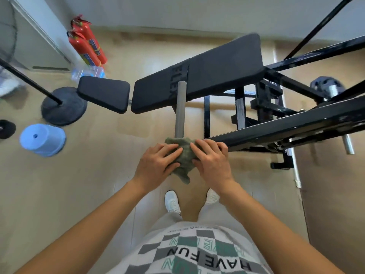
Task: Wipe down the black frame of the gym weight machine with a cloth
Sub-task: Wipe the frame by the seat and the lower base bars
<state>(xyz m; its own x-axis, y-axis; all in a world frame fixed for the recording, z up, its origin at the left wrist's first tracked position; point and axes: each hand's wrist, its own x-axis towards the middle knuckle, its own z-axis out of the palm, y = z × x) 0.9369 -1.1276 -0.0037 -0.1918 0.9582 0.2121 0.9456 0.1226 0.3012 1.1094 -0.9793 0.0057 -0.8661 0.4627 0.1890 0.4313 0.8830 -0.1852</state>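
A grey-green cloth point(184, 155) is draped over the near end of a long black frame bar point(286, 128) of the weight machine. My left hand point(158, 165) rests on the cloth's left side with fingers spread and its thumb under the cloth's edge. My right hand point(211, 159) lies on the cloth's right side, fingers bent over the bar's end. A grey metal sleeve point(180, 109) sticks out from under the cloth, pointing away from me. One corner of the cloth hangs below my hands.
The black padded bench point(207, 76) and its seat pad point(103, 95) lie beyond the bar. A blue upturned bucket point(42, 139), a round black stand base point(63, 105) and two red fire extinguishers point(87, 44) are to the left. More black frame bars point(316, 56) cross at right.
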